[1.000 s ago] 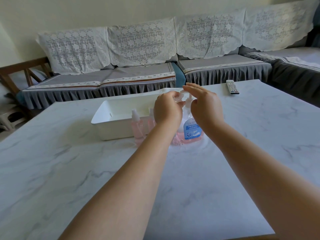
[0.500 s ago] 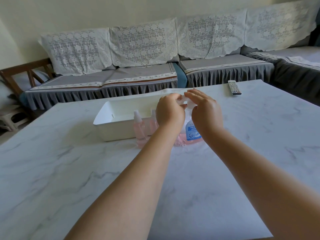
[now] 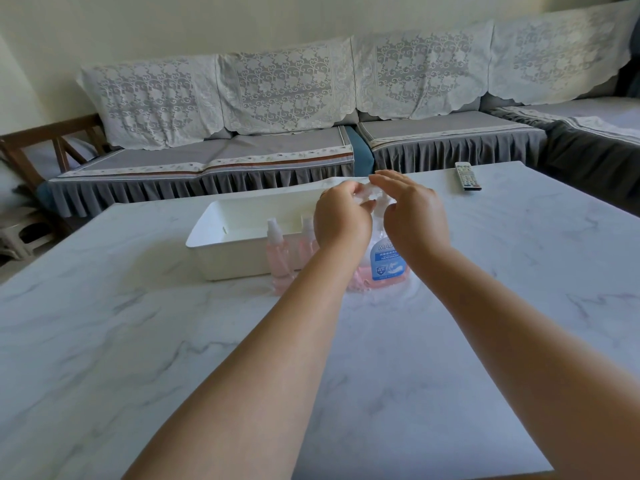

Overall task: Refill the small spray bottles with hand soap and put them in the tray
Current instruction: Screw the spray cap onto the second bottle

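A hand soap pump bottle (image 3: 387,263) with a blue label and pink liquid stands on the marble table, just right of the white tray (image 3: 221,237). My left hand (image 3: 341,220) grips a small clear bottle (image 3: 363,195) at the pump's spout; my fingers hide most of it. My right hand (image 3: 412,216) lies over the pump head with its fingers stretched out flat. Two small pink spray bottles (image 3: 277,252) (image 3: 307,237) stand upright against the tray's front wall. Nothing shows inside the tray.
A remote control (image 3: 467,176) lies at the far right of the marble table (image 3: 138,341). A grey sofa (image 3: 242,154) with lace covers runs behind the table, with a wooden chair (image 3: 52,143) to its left.
My right hand has dropped a little onto the pump head and both hands have drawn closer together. The bottles and the tray have not moved.
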